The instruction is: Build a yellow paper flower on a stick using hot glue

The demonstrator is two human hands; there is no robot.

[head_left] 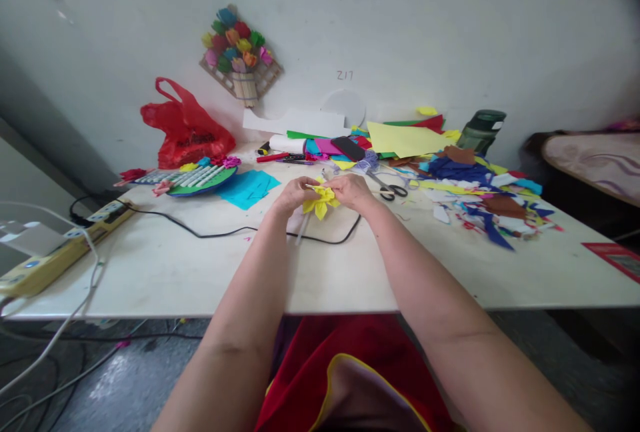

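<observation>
While the yellow flower (321, 204) sits between them, the left hand (294, 194) pinches it; the right hand (353, 191) likewise.

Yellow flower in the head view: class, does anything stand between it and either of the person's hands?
Nothing visible does: the left hand and right hand both hold the yellow flower. The black cable crosses the table nearer the camera, and the scissors lie right of the right hand; neither comes between.
</observation>
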